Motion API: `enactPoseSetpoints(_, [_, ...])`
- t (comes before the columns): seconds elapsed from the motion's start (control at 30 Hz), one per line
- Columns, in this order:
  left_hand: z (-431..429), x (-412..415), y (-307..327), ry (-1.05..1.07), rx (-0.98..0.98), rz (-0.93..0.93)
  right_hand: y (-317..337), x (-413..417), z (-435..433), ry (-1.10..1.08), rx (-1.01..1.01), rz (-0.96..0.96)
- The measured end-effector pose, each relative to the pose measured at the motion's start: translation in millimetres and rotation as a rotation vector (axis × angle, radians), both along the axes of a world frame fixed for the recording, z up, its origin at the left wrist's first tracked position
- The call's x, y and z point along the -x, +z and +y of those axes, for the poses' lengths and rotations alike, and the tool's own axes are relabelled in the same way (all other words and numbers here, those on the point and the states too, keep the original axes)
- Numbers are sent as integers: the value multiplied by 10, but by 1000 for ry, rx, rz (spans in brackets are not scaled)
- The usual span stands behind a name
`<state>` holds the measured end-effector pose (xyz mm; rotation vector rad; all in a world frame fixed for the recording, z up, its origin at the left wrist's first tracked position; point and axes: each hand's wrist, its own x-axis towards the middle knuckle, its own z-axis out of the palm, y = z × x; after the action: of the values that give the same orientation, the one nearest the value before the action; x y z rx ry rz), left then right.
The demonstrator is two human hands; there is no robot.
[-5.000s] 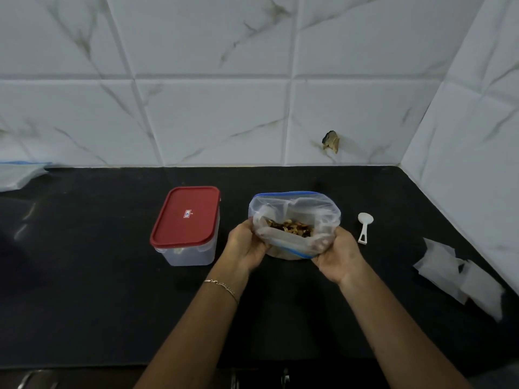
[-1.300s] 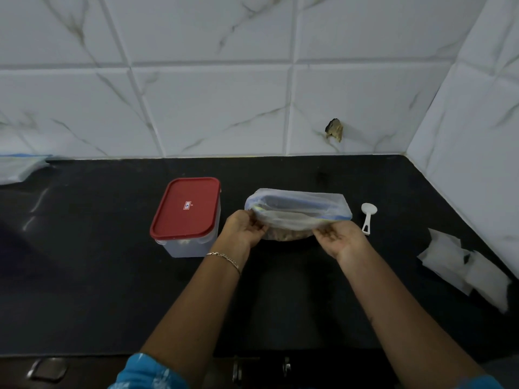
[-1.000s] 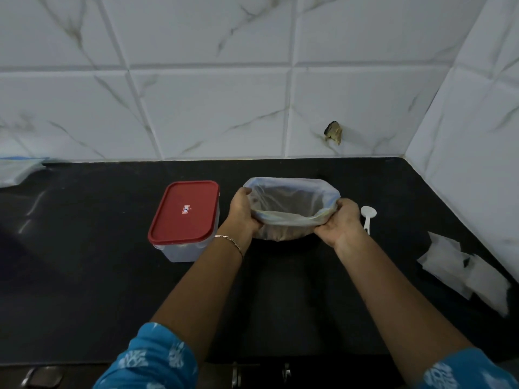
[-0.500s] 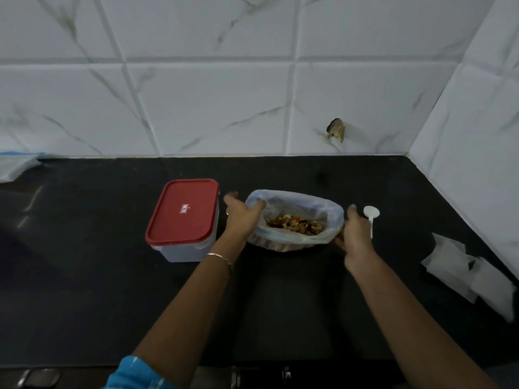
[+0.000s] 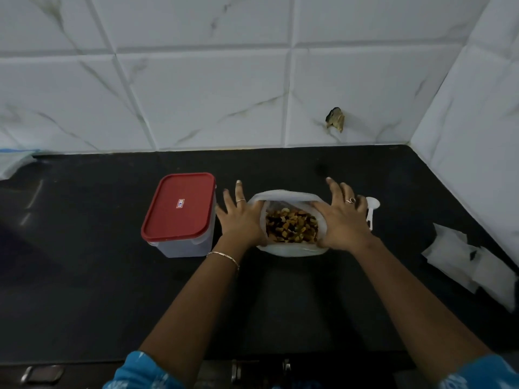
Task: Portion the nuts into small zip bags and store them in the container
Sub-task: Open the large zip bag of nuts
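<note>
A big clear zip bag (image 5: 289, 249) stands open on the black counter, its rim rolled down, with mixed nuts (image 5: 292, 226) showing inside. My left hand (image 5: 241, 217) rests flat against the bag's left side, fingers spread and straight. My right hand (image 5: 341, 217) lies against the right side the same way, fingers stretched forward. To the left of the bag stands a clear plastic container (image 5: 182, 242) with its red lid (image 5: 178, 206) on. Small empty zip bags (image 5: 471, 265) lie in a loose pile at the far right.
A white plastic spoon (image 5: 372, 210) lies just right of my right hand, partly hidden by it. The black counter (image 5: 84, 276) runs into a tiled corner at the back right. Another plastic bag (image 5: 14, 162) lies at the far left edge.
The bag's rim has been folded down and the nuts now show. Both hands have let go of the rim and opened, fingers spread along the bag's sides.
</note>
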<state>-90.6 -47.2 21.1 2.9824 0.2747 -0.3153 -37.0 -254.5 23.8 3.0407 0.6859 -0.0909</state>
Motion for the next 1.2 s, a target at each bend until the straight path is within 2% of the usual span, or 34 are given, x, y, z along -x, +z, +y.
enactPoseSetpoints(0.27, [11, -154, -6, -28, 18, 190, 15, -159, 40, -108, 213, 134])
enactPoseSetpoints(0.43, [114, -192, -2, -33, 60, 249, 75, -182, 39, -111, 302, 112])
enactPoseSetpoints(0.6, [117, -100, -83, 43, 154, 83, 27, -78, 20, -20, 204, 88])
enactPoseSetpoints(0.7, [74, -64, -103, 77, 99, 13, -32, -38, 14, -39, 192, 117])
enactPoseSetpoints(0.9, [-45, -40, -83, -23, -6, -5, -64, -33, -137, -137, 146, 82])
enactPoseSetpoints(1.07, [-173, -13, 108, -24, 134, -252, 44, 97, -257, 2, -47, -30])
enactPoseSetpoints(1.2, [-435, -11, 261, -69, 296, -482, 162, 216, -516, -80, -276, -118])
